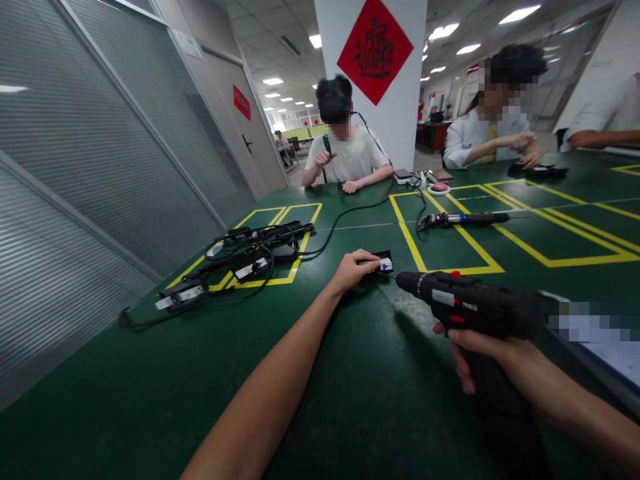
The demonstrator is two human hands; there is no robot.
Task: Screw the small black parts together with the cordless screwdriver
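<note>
My right hand (480, 347) is wrapped round the grip of a black cordless drill (475, 303) with red buttons. The drill's thin bit (386, 275) points left, its tip close to a small black piece (384, 256) that has a white and blue part (386, 265) on it. Whether the bit touches the piece, I cannot tell. My left hand (354, 270) presses its fingers on the left side of that piece, holding it on the green table (320, 373). The fingers partly cover the piece.
Black power adapters and tangled cables (250, 257) lie at the left. Beyond the drill rests a slim pen-like electric screwdriver (465, 219) with a cord. A clipboard with papers (600, 340) is at the right edge. Several people sit across the table; yellow tape (450, 270) marks rectangles.
</note>
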